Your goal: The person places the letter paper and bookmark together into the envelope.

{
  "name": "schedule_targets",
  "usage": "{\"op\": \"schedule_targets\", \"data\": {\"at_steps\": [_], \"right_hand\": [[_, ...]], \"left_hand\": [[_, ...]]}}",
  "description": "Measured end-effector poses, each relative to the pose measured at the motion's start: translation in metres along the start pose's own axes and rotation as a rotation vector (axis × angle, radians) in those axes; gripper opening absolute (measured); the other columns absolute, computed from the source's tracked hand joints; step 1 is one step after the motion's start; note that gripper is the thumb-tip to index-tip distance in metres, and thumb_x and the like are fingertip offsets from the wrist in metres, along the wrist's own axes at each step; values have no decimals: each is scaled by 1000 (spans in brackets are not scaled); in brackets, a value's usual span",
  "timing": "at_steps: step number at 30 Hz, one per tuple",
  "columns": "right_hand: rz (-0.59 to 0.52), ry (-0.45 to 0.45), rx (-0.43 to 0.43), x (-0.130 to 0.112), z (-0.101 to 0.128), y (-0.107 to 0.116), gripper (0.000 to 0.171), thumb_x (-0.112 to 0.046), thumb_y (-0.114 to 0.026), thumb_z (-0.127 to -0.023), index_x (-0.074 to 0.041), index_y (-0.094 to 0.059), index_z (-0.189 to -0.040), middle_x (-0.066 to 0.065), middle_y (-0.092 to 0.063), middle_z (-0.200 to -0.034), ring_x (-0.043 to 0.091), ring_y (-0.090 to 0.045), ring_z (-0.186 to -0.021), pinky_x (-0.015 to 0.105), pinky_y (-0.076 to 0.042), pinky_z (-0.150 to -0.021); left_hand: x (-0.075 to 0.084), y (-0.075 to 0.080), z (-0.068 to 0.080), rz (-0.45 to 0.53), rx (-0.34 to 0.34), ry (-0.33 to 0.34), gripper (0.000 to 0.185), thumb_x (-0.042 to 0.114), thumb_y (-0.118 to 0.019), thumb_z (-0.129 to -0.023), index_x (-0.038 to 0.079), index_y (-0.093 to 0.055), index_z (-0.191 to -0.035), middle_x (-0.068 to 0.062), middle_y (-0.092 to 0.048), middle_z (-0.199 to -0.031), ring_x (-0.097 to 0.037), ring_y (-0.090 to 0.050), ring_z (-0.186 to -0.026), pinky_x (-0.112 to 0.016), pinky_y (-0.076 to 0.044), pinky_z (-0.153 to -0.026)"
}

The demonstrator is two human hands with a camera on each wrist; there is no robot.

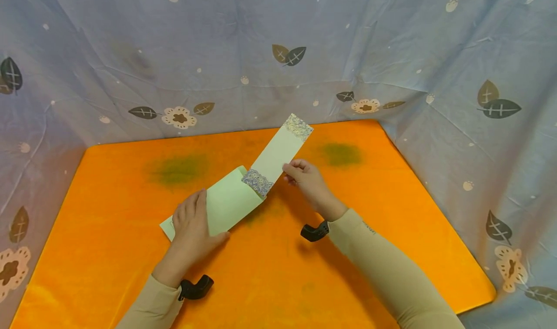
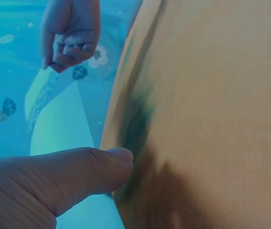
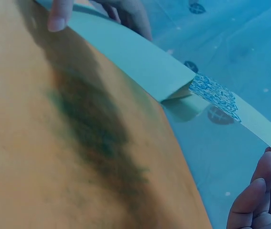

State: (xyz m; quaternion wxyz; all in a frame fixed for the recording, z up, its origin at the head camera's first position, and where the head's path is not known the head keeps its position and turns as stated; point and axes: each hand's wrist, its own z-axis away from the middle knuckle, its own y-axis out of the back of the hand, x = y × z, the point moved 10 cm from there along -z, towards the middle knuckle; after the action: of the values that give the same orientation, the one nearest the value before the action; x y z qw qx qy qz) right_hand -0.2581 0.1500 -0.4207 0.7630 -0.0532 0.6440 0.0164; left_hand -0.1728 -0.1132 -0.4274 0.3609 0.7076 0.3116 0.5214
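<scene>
A pale green paper envelope [image 1: 235, 201] is held at a slant above the orange table in the head view. My left hand [image 1: 191, 225] grips its lower left part across the width, thumb [image 2: 87, 171] along the near edge. From its upper right mouth runs a long pale card [image 1: 276, 152] with a lacy patterned band at each end. Between thumb and fingers, my right hand [image 1: 309, 181] pinches the card's right edge. In the right wrist view, the nearer patterned band [image 3: 216, 95] sits right at the envelope's gaping mouth; whatever lies inside is hidden.
An orange cloth-covered table [image 1: 109, 213] with dark greenish patches spreads beneath both hands. Grey-blue curtains [image 1: 243, 39] printed with leaves and flowers hang behind it and on both sides. A black wrist device [image 1: 315, 231] sits at the right cuff, another [image 1: 197, 287] at the left.
</scene>
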Motion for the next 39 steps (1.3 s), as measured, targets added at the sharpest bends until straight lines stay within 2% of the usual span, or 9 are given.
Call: {"op": "schedule_targets", "data": {"at_steps": [7, 11, 14, 22, 29, 34, 39], "right_hand": [[-48, -6, 8, -1, 2, -3, 27, -26, -63, -95, -2, -55, -105, 17, -59, -99, 20, -59, -81, 35, -49, -81], [-81, 8, 64, -1, 1, 4, 22, -22, -62, -96, -3, -55, -104, 17, -60, -98, 18, -59, -78, 36, -49, -81], [-76, 13, 80, 2, 0, 7, 23, -23, -64, -95, -3, -57, -103, 22, -59, -101, 19, -59, -78, 42, -48, -85], [-33, -4, 29, 6, 0, -4, 28, -28, -65, -94, -3, -58, -104, 25, -58, -104, 36, -57, -92, 52, -43, -91], [-80, 1, 70, 8, -2, -2, 23, -25, -64, -95, -5, -57, -103, 32, -54, -113, 22, -59, -82, 56, -41, -93], [-76, -10, 54, 8, -2, -4, 24, -27, -66, -94, -5, -57, -101, 23, -59, -104, 21, -58, -82, 55, -41, -93], [-81, -23, 53, 11, -2, -5, 23, -27, -66, -94, -6, -57, -100, 18, -60, -99, 20, -58, -81, 48, -45, -87]], "left_hand": [[1, 2, 0, 6, 18, -9, 119, 35, -91, -62, -5, -20, -148, -26, -27, -144, -46, -23, -130, -62, -12, -105], [1, 2, 0, 7, 13, -7, 120, 36, -91, -62, -5, -19, -148, -26, -26, -145, -46, -23, -130, -62, -12, -105], [1, 2, 0, 6, 12, -8, 120, 35, -91, -62, -5, -19, -148, -27, -26, -145, -46, -23, -130, -63, -12, -104], [2, 3, 0, 2, 19, -10, 120, 36, -91, -62, -5, -18, -149, -27, -26, -144, -46, -23, -130, -62, -12, -104], [2, 3, 0, 2, 21, -8, 121, 36, -91, -62, -5, -18, -149, -27, -26, -145, -46, -23, -130, -63, -12, -104], [3, 3, 0, 10, 17, -9, 120, 36, -91, -62, -4, -18, -149, -27, -26, -145, -46, -23, -130, -62, -12, -105], [3, 2, 0, 12, 14, -13, 120, 36, -91, -62, -4, -18, -149, -27, -26, -144, -46, -23, -130, -63, -11, -104]]}}
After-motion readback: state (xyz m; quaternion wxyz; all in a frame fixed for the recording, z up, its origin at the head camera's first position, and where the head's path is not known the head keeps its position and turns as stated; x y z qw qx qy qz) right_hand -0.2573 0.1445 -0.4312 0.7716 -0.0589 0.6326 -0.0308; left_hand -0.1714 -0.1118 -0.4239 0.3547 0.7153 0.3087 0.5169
